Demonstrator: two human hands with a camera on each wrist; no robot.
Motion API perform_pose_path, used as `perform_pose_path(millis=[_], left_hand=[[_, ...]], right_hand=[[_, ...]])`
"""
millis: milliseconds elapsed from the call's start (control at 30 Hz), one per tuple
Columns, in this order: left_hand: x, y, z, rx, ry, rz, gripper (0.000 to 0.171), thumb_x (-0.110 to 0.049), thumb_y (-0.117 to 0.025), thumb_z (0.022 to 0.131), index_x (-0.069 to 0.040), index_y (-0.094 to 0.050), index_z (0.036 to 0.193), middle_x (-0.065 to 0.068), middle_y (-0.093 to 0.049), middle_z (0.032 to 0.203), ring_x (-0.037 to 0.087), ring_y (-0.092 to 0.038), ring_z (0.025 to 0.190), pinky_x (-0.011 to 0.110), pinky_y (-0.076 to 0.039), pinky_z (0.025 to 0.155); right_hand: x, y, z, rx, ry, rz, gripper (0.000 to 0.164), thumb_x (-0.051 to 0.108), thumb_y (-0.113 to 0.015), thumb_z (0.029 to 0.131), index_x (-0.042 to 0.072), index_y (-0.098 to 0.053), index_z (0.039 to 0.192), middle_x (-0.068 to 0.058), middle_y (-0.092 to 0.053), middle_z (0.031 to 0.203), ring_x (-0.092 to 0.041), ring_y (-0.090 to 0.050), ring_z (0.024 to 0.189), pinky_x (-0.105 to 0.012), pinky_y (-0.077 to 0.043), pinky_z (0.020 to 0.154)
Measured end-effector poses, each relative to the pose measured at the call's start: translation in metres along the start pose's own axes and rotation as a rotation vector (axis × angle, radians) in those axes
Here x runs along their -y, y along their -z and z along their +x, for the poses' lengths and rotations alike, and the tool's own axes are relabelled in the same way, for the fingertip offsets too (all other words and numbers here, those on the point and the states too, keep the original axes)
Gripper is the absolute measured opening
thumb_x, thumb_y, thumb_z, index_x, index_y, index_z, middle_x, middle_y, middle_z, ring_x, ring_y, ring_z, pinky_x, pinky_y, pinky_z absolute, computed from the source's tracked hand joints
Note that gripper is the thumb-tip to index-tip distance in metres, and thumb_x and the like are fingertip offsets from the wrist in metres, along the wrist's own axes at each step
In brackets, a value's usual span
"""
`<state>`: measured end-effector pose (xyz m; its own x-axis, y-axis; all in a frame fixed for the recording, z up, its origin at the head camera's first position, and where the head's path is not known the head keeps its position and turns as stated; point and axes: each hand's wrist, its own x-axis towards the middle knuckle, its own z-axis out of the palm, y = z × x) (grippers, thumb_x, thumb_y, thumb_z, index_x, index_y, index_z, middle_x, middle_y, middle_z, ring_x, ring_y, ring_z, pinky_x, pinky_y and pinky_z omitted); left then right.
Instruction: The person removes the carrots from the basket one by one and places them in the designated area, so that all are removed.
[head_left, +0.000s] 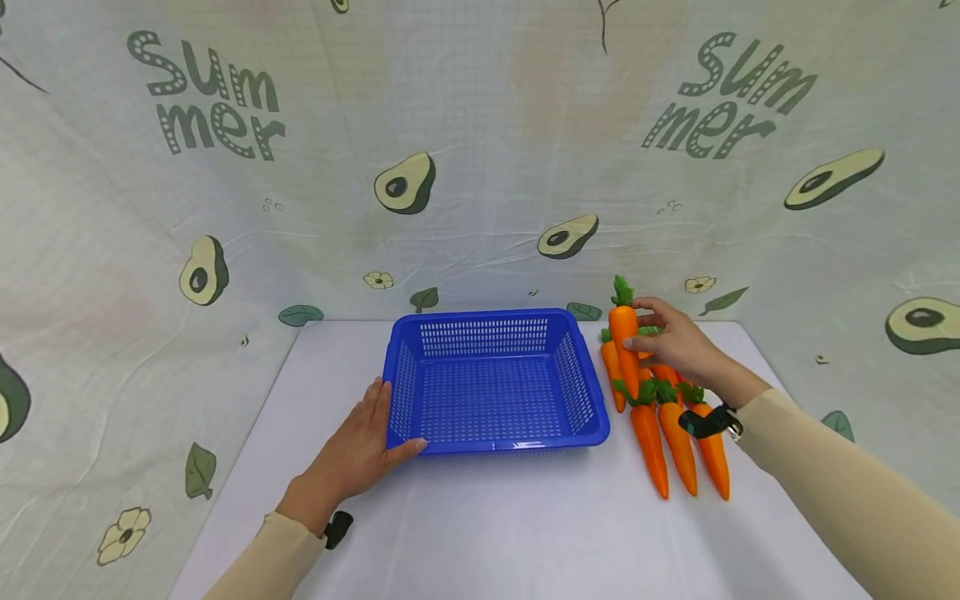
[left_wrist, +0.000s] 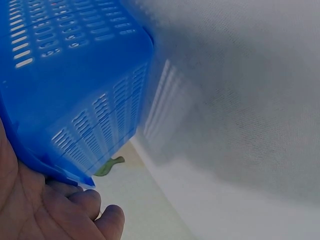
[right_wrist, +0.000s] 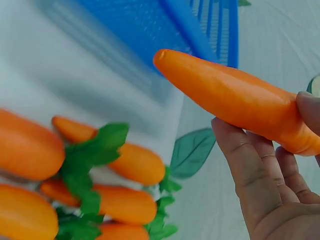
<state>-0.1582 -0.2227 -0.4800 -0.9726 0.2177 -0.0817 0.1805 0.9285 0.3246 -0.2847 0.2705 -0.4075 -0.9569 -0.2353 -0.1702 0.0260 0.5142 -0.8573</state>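
My right hand (head_left: 671, 342) pinches a carrot (head_left: 623, 333) with a green top between thumb and fingers, raised above a group of carrots. In the right wrist view the held carrot (right_wrist: 235, 95) points its tip toward the basket. My left hand (head_left: 363, 446) rests against the near left corner of an upright blue plastic basket (head_left: 491, 447), its fingers along the left side and its thumb on the front rim. In the left wrist view the palm (left_wrist: 45, 210) touches the rim from outside. No carrot shows inside the basket.
Several carrots (head_left: 678, 446) lie to the right of the basket, some partly hidden under my right hand. Everything stands on a white table (head_left: 480, 533). Behind and beside it hangs a cloth (head_left: 480, 125) printed with avocados and lettering.
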Motion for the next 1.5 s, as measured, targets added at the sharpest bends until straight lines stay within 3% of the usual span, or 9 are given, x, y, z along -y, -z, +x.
perform_pose_path(millis=[333,533,867,1100,1500], left_hand=[[0.001,-0.002,0.000,-0.004,-0.012,0.010,0.127,-0.091,-0.039,0.090,0.004,-0.006,0.167,0.025,-0.005,0.176,0.045,-0.013,0.162,0.060,-0.024,0.128],[-0.001,-0.001,-0.001,0.001,-0.009,0.003,0.125,-0.087,-0.043,0.092,0.005,-0.005,0.167,0.025,-0.005,0.176,0.045,-0.012,0.162,0.060,-0.024,0.128],[-0.001,-0.001,-0.002,0.004,-0.001,-0.005,0.123,-0.085,-0.045,0.093,0.004,-0.003,0.167,0.025,-0.003,0.176,0.045,-0.012,0.162,0.061,-0.025,0.127],[0.000,-0.001,-0.003,-0.009,-0.008,-0.019,0.123,-0.086,-0.045,0.093,0.004,-0.003,0.167,0.025,-0.004,0.176,0.047,-0.014,0.162,0.063,-0.027,0.126],[0.002,-0.003,-0.001,-0.008,-0.018,-0.015,0.123,-0.085,-0.045,0.094,0.004,-0.003,0.167,0.025,-0.003,0.176,0.047,-0.015,0.161,0.063,-0.027,0.126]], right_hand=[[-0.032,0.022,-0.019,-0.047,-0.054,-0.136,0.083,0.017,-0.070,0.102,0.000,-0.019,0.165,-0.042,-0.033,0.155,-0.046,-0.068,0.114,-0.054,-0.064,0.088],[-0.052,0.038,-0.033,-0.064,-0.088,-0.190,0.081,0.013,-0.068,0.102,-0.005,-0.019,0.164,-0.045,-0.034,0.153,-0.052,-0.066,0.117,-0.052,-0.065,0.082],[-0.088,0.056,-0.054,-0.090,-0.130,-0.260,0.078,0.011,-0.067,0.102,-0.006,-0.022,0.163,-0.048,-0.038,0.147,-0.049,-0.070,0.109,-0.049,-0.066,0.077],[-0.107,0.067,-0.067,-0.098,-0.205,-0.346,0.078,0.013,-0.067,0.101,-0.009,-0.022,0.160,-0.050,-0.037,0.144,-0.040,-0.073,0.097,-0.046,-0.067,0.074],[-0.137,0.068,-0.080,-0.040,-0.343,-0.327,0.077,0.012,-0.064,0.100,-0.011,-0.020,0.159,-0.050,-0.038,0.142,-0.033,-0.069,0.094,-0.045,-0.067,0.077]])
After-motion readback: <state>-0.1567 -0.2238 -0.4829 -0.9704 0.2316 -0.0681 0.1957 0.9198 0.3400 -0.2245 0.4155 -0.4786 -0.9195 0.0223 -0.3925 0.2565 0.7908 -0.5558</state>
